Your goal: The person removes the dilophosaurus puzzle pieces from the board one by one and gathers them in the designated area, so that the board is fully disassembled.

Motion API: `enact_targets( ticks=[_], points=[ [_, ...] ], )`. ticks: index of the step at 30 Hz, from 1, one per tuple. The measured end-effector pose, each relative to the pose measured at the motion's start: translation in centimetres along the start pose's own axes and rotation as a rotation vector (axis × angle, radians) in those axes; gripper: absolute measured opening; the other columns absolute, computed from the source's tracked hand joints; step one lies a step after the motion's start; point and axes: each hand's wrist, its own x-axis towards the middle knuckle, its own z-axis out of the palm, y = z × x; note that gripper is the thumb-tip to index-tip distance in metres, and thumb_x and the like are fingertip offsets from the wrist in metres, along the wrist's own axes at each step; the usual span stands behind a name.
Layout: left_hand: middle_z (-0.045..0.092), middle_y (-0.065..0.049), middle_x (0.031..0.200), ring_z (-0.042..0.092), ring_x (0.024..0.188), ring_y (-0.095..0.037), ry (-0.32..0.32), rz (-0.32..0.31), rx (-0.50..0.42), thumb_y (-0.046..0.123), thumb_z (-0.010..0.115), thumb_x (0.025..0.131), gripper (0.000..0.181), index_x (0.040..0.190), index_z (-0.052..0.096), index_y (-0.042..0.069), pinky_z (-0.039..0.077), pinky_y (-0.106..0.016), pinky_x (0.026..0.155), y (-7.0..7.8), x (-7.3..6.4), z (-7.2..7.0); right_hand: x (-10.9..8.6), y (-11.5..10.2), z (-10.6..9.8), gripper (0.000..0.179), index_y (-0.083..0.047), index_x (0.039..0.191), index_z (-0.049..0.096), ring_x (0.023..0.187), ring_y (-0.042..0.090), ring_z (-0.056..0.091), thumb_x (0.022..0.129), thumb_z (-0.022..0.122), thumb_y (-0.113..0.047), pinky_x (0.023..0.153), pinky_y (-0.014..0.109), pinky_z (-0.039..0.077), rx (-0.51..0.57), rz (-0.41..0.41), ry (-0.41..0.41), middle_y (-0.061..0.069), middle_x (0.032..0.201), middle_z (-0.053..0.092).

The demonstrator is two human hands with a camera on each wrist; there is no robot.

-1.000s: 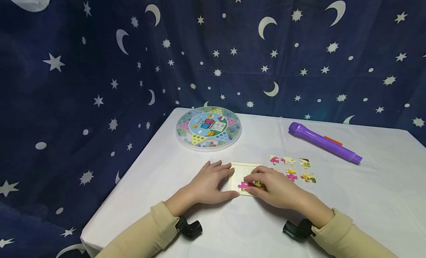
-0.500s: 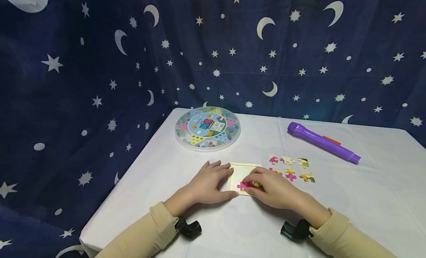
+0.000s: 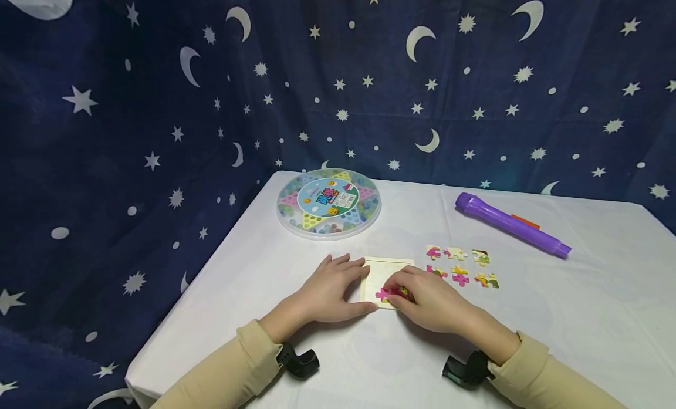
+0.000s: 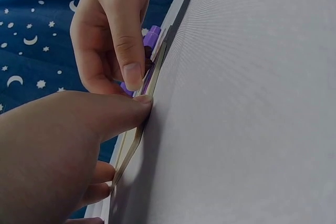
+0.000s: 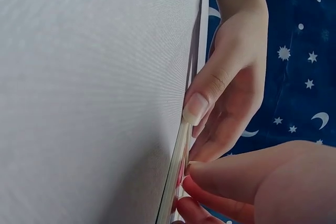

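A small pale wooden puzzle tray (image 3: 377,273) lies flat between both hands on the white tabletop. At its left side rests my left hand (image 3: 327,294), fingers spread, with the thumb at the near left corner and the fingertips by the far left corner. My right hand (image 3: 434,300) reaches over the tray's right part and pinches a puzzle piece, mostly hidden under the fingers, in the near row. Pink and yellow-green jigsaw pieces (image 3: 381,294) show beside those fingertips. In the right wrist view, thumb and index fingertips meet right at the edge of the tray (image 5: 173,182).
Several loose puzzle pieces (image 3: 459,277) lie in two rows right of the tray. Behind it stands a round Chinese checkers box (image 3: 328,203). A purple toy microphone (image 3: 512,224) lies at the back right. A dark star-and-moon cloth (image 3: 338,74) hangs behind the table.
My right hand has shifted slightly left over the tray, showing more of the nearest loose piece. The left hand holds its place, and the head view has drifted slightly.
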Motion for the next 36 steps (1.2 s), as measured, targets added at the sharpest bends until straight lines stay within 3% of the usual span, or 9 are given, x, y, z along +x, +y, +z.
enact_targets(
  ticks=[25,36],
  points=[
    [0.049,-0.005,0.155,0.037,0.146,-0.035,-0.014,-0.006,-0.009,0.061,0.067,0.090,0.075,0.146,0.058,0.013,0.019,-0.064,0.118,-0.06,-0.07,0.13,-0.17,0.30,-0.12,0.013,-0.018,0.106,0.067,0.081,0.010,0.052,0.095,0.073,-0.020,0.073,0.032,0.046,0.099,0.013,-0.001,-0.012,0.087,0.055],
    [0.049,-0.005,0.155,0.037,0.146,-0.035,-0.009,-0.007,-0.008,0.063,0.067,0.089,0.075,0.147,0.058,0.014,0.019,-0.064,0.118,-0.13,-0.06,0.07,-0.07,0.07,-0.24,0.026,-0.017,0.122,0.071,0.091,0.012,0.056,0.097,0.072,-0.022,0.085,0.041,0.051,0.072,0.056,-0.028,-0.007,0.106,0.063]
  ],
)
